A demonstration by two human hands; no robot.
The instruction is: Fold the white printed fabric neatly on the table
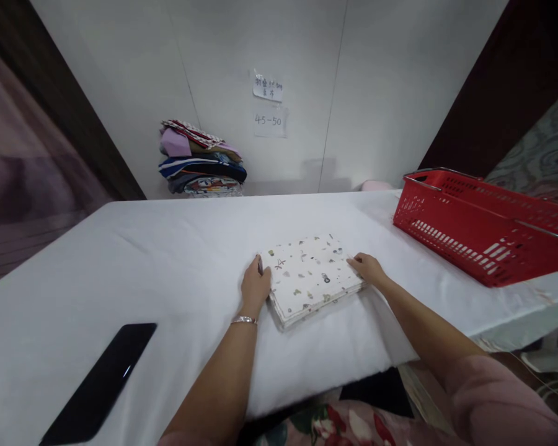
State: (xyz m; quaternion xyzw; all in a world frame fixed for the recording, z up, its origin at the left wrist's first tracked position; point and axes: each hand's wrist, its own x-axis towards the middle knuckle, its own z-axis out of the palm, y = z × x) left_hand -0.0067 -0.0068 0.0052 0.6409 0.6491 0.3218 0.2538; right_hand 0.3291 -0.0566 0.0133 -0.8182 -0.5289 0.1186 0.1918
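- Head view, landmark: the folded cloth point(309, 277), a white square printed with small scattered motifs, lies flat on the white tabletop point(167, 248), near the front edge and a little right of the middle.
- Left hand point(255, 286): pressed against the cloth's left edge, fingers curled at the side of the stack, a thin bracelet on the wrist. It touches the cloth, but I cannot tell whether it is gripping or only steadying.
- Right hand point(367, 267): resting at the cloth's right corner, fingertips on the top layer. The 2 hands are well apart, with the cloth between them.
- Handling, as a judgement: the cloth looks light and soft, folded into several layers that show along the near edge. It would likely sag or unfold if lifted by 1 corner, so the 2 opposite edges where the hands now sit, with fingers under the lowest layer, seem the safest hold. It is not fragile.
- Right of the cloth: a red plastic basket point(483, 223), tilted, at the tabletop's right end.
- Left of and nearer than the cloth: a black phone point(103, 381), face up.
- Far behind the cloth, to the left: a pile of folded clothes point(201, 160) against the wall, with 2 paper notes point(268, 105) stuck above.
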